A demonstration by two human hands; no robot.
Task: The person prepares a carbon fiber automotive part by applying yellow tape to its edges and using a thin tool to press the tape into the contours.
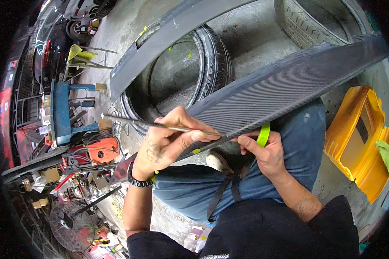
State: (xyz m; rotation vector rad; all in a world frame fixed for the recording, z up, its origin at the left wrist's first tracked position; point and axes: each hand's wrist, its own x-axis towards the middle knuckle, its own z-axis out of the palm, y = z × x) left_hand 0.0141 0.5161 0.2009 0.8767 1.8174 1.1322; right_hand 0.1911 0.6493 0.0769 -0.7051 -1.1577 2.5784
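A long curved carbon-weave panel (285, 84) rests across my lap, running from the upper right down toward the centre. My left hand (166, 142) grips a thin metal rod-like tool (129, 122) whose tip lies against the panel's lower edge. My right hand (263, 151) pinches that same edge from below, with a roll of bright green tape (263, 134) around its fingers. A small piece of green tape (196, 151) sticks on the panel edge between my hands.
A second dark curved panel (160, 43) lies over a tyre (212, 60) on the concrete floor ahead. Another tyre (307, 21) is at the upper right. An overturned yellow stool (354, 142) sits at right. Tools, an orange machine (101, 151) and a fan (69, 226) crowd the left.
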